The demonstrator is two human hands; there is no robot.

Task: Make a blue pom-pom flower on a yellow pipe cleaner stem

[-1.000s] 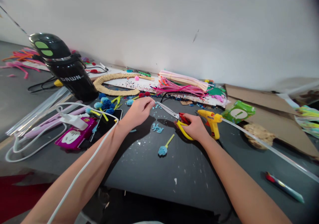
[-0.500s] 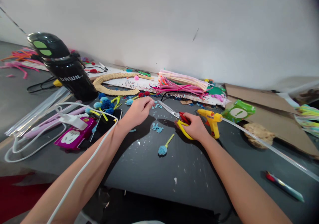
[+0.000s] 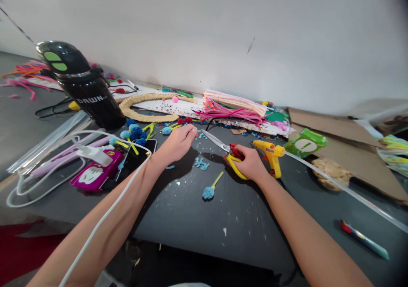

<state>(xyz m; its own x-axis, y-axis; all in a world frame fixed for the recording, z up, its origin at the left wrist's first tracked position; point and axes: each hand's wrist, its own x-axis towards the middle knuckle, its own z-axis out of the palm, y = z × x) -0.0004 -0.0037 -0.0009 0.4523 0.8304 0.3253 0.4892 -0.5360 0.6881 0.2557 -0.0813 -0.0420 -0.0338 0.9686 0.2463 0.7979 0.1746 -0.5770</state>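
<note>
My right hand (image 3: 250, 163) is wrapped round the red and yellow handles of a pair of scissors (image 3: 219, 142), whose blades point up and left toward my left hand (image 3: 181, 141). The fingers of my left hand are pinched together just left of the blade tips; what they hold is hidden or too small to make out. Below the blades lie several short cut pieces of blue pipe cleaner (image 3: 201, 163). Nearer to me rests a blue pompom flower (image 3: 208, 192) with a yellow-green stem.
A yellow glue gun (image 3: 270, 153) with a long clear stick stands right of my right hand. Bundled pipe cleaners (image 3: 234, 106) lie by the wall. At left are a black bottle (image 3: 92, 95), a purple power strip (image 3: 95, 174) and more blue flowers (image 3: 135, 132). A white cable crosses my left forearm.
Almost nothing differs. Both hands and the scissors keep their places; the whole view has shifted very slightly.
</note>
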